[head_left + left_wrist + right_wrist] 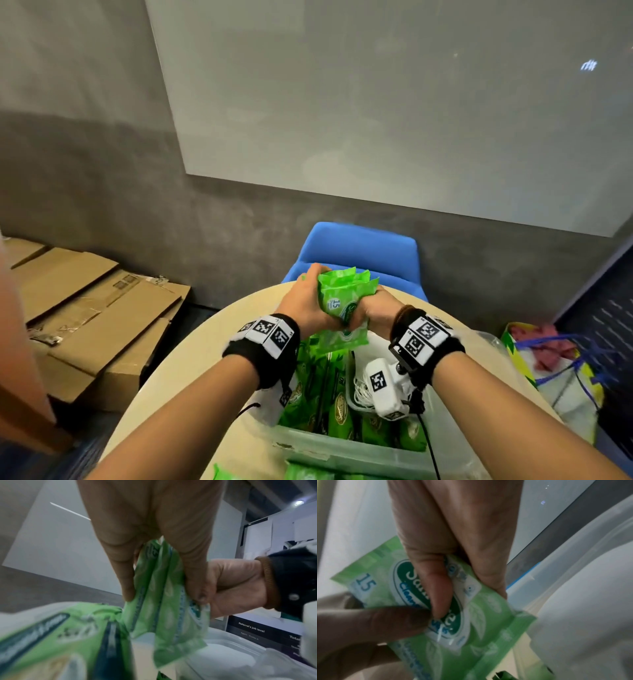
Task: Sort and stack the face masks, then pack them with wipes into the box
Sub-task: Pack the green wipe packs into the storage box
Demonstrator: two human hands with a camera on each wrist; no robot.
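Head view shows the left hand [303,301] and right hand [371,310] squeezing a bunch of green wipe packs [344,301] between them, fingers of both curled tight round it, above the clear plastic box [346,452] on the round table [191,346]. These packs look soft, light and slick-wrapped, likely to slide apart; gripping across the bundle's middle seems safest.

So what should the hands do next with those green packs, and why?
Probably lower the bundle into the clear plastic box. Both the left hand and right hand grip a bunch of green wipe packs above the box, where more green packs already lie.
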